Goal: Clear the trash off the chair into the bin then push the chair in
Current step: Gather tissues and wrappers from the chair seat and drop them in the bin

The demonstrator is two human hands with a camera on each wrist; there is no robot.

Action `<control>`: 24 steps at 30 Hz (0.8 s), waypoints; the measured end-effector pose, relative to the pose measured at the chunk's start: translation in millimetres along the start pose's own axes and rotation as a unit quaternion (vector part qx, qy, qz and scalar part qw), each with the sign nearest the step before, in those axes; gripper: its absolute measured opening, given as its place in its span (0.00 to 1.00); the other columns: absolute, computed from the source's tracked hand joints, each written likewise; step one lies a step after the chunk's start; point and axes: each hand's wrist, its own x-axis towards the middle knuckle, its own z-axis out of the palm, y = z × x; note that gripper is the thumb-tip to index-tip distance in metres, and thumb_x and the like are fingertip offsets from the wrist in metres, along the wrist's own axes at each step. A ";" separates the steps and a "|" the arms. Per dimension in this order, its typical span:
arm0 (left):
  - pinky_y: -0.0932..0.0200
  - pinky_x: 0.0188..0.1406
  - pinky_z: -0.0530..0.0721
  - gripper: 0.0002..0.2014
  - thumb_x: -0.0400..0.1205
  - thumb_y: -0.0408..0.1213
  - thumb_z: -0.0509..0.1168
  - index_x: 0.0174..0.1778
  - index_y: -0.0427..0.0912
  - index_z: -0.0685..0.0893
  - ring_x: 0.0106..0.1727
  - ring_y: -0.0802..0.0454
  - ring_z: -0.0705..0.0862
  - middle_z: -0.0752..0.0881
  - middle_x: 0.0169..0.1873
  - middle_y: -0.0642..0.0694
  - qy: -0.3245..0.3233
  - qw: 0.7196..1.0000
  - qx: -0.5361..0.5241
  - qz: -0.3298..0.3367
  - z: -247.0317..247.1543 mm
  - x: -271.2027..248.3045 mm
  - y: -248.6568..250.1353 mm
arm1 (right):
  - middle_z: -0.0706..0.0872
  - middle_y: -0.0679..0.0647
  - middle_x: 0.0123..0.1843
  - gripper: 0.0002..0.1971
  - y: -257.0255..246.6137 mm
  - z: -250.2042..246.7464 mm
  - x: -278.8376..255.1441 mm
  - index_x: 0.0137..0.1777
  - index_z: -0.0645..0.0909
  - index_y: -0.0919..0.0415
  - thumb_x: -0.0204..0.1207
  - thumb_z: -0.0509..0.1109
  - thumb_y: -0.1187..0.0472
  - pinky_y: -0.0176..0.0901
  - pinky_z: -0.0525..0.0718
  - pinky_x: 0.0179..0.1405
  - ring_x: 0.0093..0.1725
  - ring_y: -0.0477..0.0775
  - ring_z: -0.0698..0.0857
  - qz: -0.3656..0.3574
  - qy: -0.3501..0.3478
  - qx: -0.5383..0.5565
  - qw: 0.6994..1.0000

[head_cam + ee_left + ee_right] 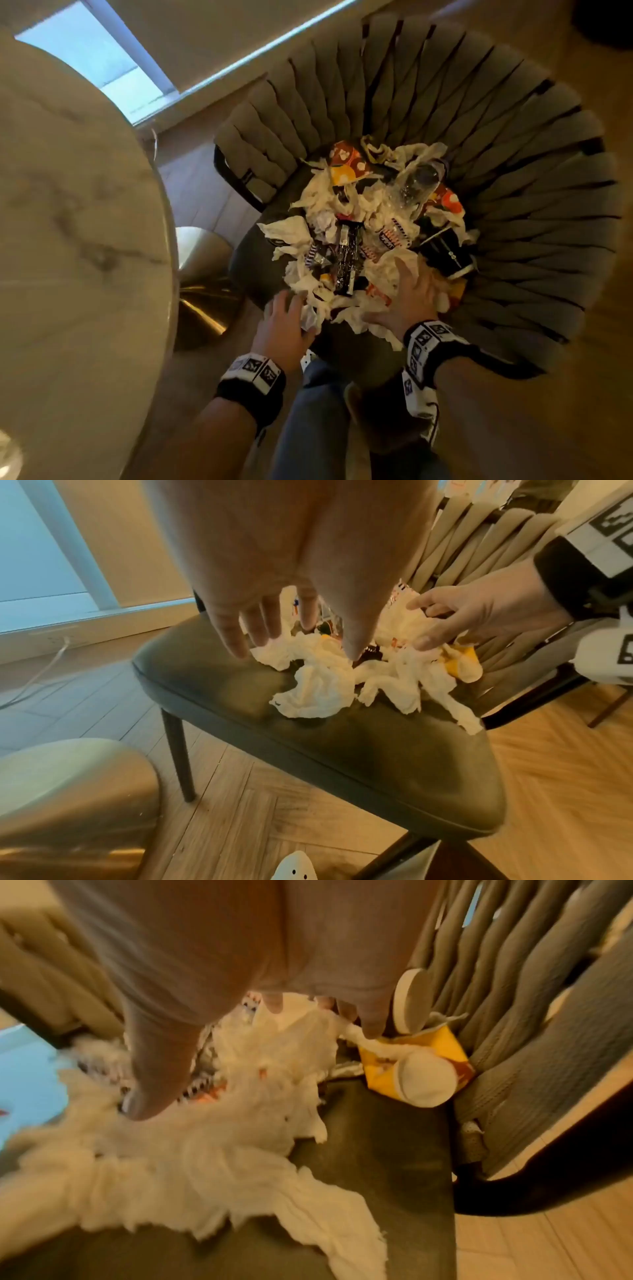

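A chair (513, 171) with a grey woven back and a dark seat (342, 750) carries a heap of trash. Crumpled white tissues (291, 236) lie mixed with a black wrapper (347, 260), a clear plastic bottle (418, 185), a black cup (445, 253) and orange patterned paper (346, 161). My left hand (291, 301) hovers at the heap's near left edge, its fingers (236, 642) spread over a tissue (318, 693). My right hand (407, 270) rests with spread fingers on the tissues (205, 1164) at the near right, beside a yellow wrapper (441, 1047). Neither hand grips anything.
A round marble table (68, 205) fills the left side. A rounded gold metal body (202, 274) stands under its edge beside the chair. My legs in jeans (315, 411) are right in front of the seat. Wooden floor (240, 818) surrounds the chair, and a cable (44, 669) lies by the wall.
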 end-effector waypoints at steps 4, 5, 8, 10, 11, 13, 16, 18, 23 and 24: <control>0.32 0.77 0.70 0.63 0.69 0.63 0.77 0.87 0.59 0.36 0.87 0.30 0.46 0.35 0.87 0.44 0.005 1.000 0.020 -0.006 19.9 44.8 -1.1 | 0.22 0.55 0.81 0.65 11.2 34.7 20.9 0.79 0.43 0.35 0.45 0.79 0.28 0.69 0.56 0.78 0.82 0.70 0.41 -0.054 0.048 -0.134 0.988; 0.30 0.77 0.68 0.67 0.66 0.65 0.77 0.86 0.61 0.31 0.87 0.29 0.42 0.31 0.86 0.44 0.006 0.999 0.034 -0.006 26.2 53.8 -0.4 | 0.22 0.56 0.81 0.62 14.5 41.6 23.9 0.79 0.48 0.36 0.47 0.79 0.29 0.69 0.60 0.77 0.82 0.72 0.44 -0.068 0.065 -0.153 0.984; 0.25 0.74 0.70 0.62 0.69 0.72 0.70 0.86 0.60 0.32 0.87 0.28 0.45 0.35 0.87 0.42 0.027 0.995 0.098 -0.008 45.1 72.5 -3.2 | 0.32 0.59 0.83 0.45 24.1 53.7 33.6 0.73 0.68 0.45 0.55 0.81 0.39 0.67 0.68 0.73 0.79 0.74 0.55 -0.113 0.132 -0.153 0.973; 0.27 0.71 0.72 0.53 0.75 0.73 0.63 0.88 0.56 0.42 0.84 0.28 0.53 0.45 0.87 0.38 0.048 0.988 0.144 -0.013 49.3 80.5 -5.7 | 0.42 0.59 0.82 0.35 25.7 54.3 40.4 0.66 0.75 0.49 0.58 0.82 0.48 0.67 0.71 0.70 0.74 0.74 0.61 -0.128 0.156 -0.132 0.971; 0.28 0.70 0.74 0.49 0.77 0.72 0.62 0.88 0.54 0.48 0.82 0.29 0.57 0.51 0.86 0.37 0.057 0.986 0.156 -0.011 49.7 82.6 -6.5 | 0.47 0.58 0.81 0.32 26.0 52.3 44.3 0.63 0.75 0.49 0.58 0.82 0.53 0.66 0.73 0.69 0.72 0.73 0.63 -0.126 0.156 -0.118 0.973; 0.32 0.67 0.78 0.43 0.80 0.64 0.65 0.87 0.48 0.58 0.77 0.31 0.65 0.60 0.82 0.34 0.069 0.986 0.149 0.010 50.1 86.4 -7.7 | 0.53 0.60 0.78 0.31 25.8 45.7 52.8 0.61 0.73 0.50 0.58 0.82 0.58 0.64 0.76 0.67 0.71 0.72 0.65 -0.121 0.146 -0.082 0.978; 0.42 0.70 0.80 0.32 0.85 0.41 0.67 0.84 0.41 0.64 0.73 0.34 0.73 0.65 0.79 0.34 0.069 0.993 0.089 0.044 41.5 93.0 -5.7 | 0.59 0.64 0.74 0.40 22.9 34.7 62.0 0.68 0.68 0.49 0.56 0.83 0.59 0.63 0.78 0.64 0.69 0.71 0.68 -0.099 0.144 -0.035 0.984; 0.49 0.66 0.82 0.28 0.84 0.29 0.64 0.82 0.41 0.67 0.67 0.37 0.80 0.68 0.75 0.37 0.063 0.996 0.033 0.048 31.3 93.9 -1.1 | 0.62 0.63 0.70 0.44 19.7 27.6 65.9 0.71 0.63 0.48 0.57 0.84 0.60 0.65 0.81 0.61 0.66 0.71 0.72 -0.074 0.144 -0.017 0.987; 0.65 0.42 0.80 0.27 0.83 0.26 0.63 0.79 0.47 0.70 0.46 0.54 0.81 0.71 0.69 0.43 0.128 0.987 -0.090 0.032 14.4 74.8 16.5 | 0.64 0.62 0.72 0.33 14.6 11.9 63.4 0.69 0.69 0.55 0.65 0.79 0.62 0.60 0.79 0.61 0.66 0.71 0.74 -0.026 0.109 -0.002 0.994; 0.70 0.39 0.76 0.26 0.83 0.27 0.64 0.77 0.47 0.72 0.42 0.60 0.77 0.73 0.67 0.44 0.154 0.981 -0.112 0.033 12.6 70.0 20.5 | 0.64 0.63 0.74 0.31 13.7 9.8 60.1 0.70 0.69 0.57 0.68 0.77 0.62 0.59 0.78 0.63 0.69 0.70 0.72 -0.025 0.098 -0.001 0.995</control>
